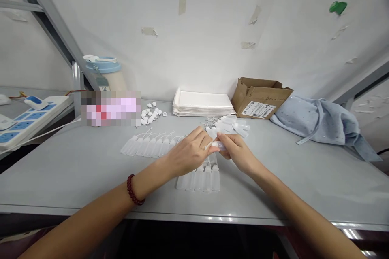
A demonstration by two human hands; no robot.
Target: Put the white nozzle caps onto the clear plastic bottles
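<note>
My left hand (pixel 188 153) and my right hand (pixel 237 151) meet above the grey table (pixel 75 170), both pinching one small translucent squeeze bottle (pixel 219 145). The left fingers are closed on its white tip end; the right fingers wrap the bottle's body. Just below the hands lies a row of several similar bottles (pixel 200 178) side by side. A longer row of bottles (pixel 148 145) lies to the left. A loose heap of bottles (pixel 231 125) sits behind the hands. A red bead bracelet (pixel 133 190) is on my left wrist.
Small white caps (pixel 150 114) are scattered at the back beside a stack of white sheets (pixel 202 103). An open cardboard box (pixel 259 97) and a blue cloth (pixel 322 121) lie at the right. A power strip (pixel 27 119) and a blue-lidded jug (pixel 101 71) are at the left.
</note>
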